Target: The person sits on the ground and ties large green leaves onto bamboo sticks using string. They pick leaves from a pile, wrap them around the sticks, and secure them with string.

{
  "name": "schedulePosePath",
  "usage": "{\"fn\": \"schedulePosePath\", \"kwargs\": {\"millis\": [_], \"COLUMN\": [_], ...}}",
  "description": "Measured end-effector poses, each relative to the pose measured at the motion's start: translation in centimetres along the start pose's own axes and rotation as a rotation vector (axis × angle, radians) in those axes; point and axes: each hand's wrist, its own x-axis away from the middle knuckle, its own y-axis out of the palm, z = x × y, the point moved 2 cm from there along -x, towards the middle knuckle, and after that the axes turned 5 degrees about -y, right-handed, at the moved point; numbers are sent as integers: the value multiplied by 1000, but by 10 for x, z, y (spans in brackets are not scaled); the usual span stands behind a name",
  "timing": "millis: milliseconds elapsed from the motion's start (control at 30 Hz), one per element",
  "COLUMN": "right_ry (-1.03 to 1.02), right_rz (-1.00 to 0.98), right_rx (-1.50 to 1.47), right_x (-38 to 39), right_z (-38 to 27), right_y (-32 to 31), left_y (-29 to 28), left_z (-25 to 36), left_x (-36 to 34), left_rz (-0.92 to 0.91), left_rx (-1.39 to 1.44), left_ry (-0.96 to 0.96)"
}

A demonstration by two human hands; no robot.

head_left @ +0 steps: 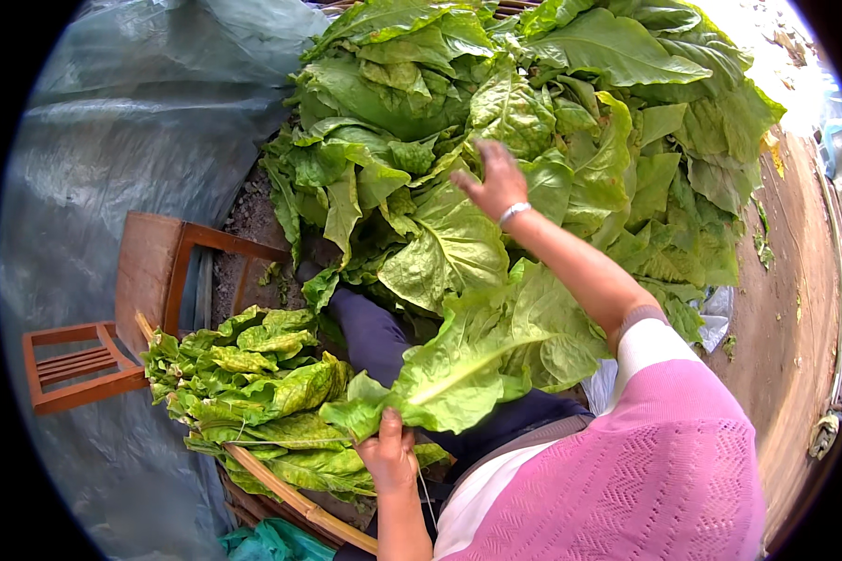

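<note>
My left hand point(390, 455) is closed around the stem end of a large green leaf point(482, 360), which looks like a tobacco leaf and spreads over my lap. A thin string point(428, 496) hangs by this hand. My right hand point(498, 182) is stretched over a big pile of similar leaves point(617, 51), fingers apart, holding nothing; whether it touches them I cannot tell. Left of my left hand, many leaves hang in a dense row point(271, 374) along a wooden pole point(295, 496). Another stretch of string point(285, 441) crosses these leaves near the pole.
A brown wooden chair point(173, 266) stands at the left, close to the row of leaves. Behind it hangs a bluish plastic sheet point(112, 159). A teal plastic bag point(276, 540) lies at the bottom. Bare brown ground point(781, 309) with leaf scraps runs along the right.
</note>
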Motion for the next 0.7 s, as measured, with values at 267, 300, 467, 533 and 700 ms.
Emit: {"fn": "schedulePosePath", "kwargs": {"millis": [267, 300, 467, 533, 700], "right_ry": [-39, -76, -572, -718, -325], "right_rz": [-343, -266, 189, 126, -717], "right_rx": [615, 608, 289, 148, 219], "right_x": [-88, -92, -76, -31, 104], "right_z": [94, 89, 33, -1, 36], "right_y": [53, 39, -83, -123, -111], "left_y": [4, 4, -6, -11, 4], "left_z": [5, 5, -2, -3, 2], "left_x": [-6, -6, -16, -22, -23], "left_rz": [-13, -12, 38, 42, 30], "left_rx": [18, 22, 56, 82, 116], "left_ry": [-17, -21, -87, -118, -147]}}
